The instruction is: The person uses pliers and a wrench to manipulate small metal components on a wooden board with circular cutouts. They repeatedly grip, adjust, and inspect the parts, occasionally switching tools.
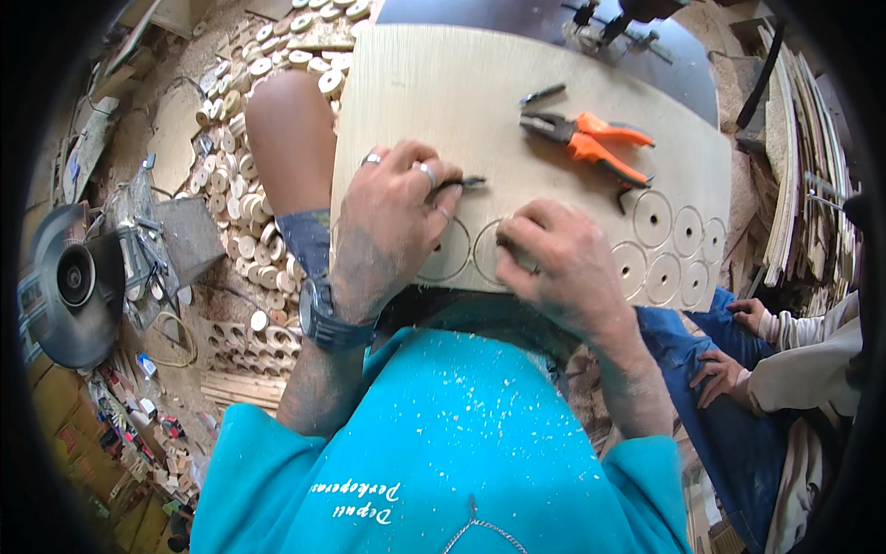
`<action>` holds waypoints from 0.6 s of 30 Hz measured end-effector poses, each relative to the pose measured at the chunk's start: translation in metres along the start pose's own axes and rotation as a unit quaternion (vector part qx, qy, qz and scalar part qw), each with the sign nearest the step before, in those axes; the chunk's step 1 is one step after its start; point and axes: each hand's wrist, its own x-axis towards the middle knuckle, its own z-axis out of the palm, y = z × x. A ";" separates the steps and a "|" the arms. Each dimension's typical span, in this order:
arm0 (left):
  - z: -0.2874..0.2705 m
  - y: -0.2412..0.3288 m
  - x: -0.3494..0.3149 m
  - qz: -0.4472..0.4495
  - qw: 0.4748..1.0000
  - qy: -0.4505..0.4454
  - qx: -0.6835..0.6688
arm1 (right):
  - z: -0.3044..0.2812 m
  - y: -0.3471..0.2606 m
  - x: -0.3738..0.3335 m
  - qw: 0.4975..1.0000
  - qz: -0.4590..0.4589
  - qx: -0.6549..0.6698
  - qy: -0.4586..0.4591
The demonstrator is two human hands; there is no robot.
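Observation:
A pale wooden board [434,102] lies in front of me, with several circles marked or cut into it, most having a small centre hole. My left hand [397,198], wearing rings, is closed with a short dark metal piece [473,182] jutting from its fingertips. On the board's near edge, my right hand [558,258] rests with curled fingers beside a circle; whatever it may grip is hidden. Orange-handled pliers [586,143] lie beyond it. Near their jaws is a small dark metal piece [543,94], and a thin bent black piece [628,196] pokes out by the handles.
Behind the board stands a dark machine table [683,78] with a metal mechanism [600,32]. Wooden discs [245,185] are heaped at the left, near a fan [76,274]. Stacked wood strips [798,166] stand at right, above another person's hands [715,377].

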 end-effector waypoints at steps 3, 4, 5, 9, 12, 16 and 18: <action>-0.005 0.007 -0.001 -0.025 0.998 0.048 -0.040 | -0.001 0.002 0.002 0.996 -0.008 0.040 0.077; -0.008 0.011 -0.003 -0.052 0.992 0.061 -0.099 | -0.003 0.002 0.002 0.992 -0.009 0.051 0.119; -0.009 0.016 -0.006 -0.091 0.982 0.054 -0.155 | -0.004 0.001 0.002 0.985 -0.006 0.065 0.159; -0.009 0.033 -0.019 -0.214 0.770 -0.077 -0.596 | -0.008 -0.003 0.006 0.969 -0.043 0.060 0.236; 0.000 0.037 -0.019 -0.236 0.698 -0.056 -0.673 | -0.010 -0.006 0.010 0.965 -0.073 0.055 0.247; 0.005 0.032 -0.018 -0.245 0.634 -0.063 -0.731 | -0.018 -0.009 0.011 0.969 -0.103 0.083 0.210; 0.006 0.030 -0.019 -0.246 0.611 -0.054 -0.750 | -0.022 -0.010 0.013 0.967 -0.095 0.119 0.206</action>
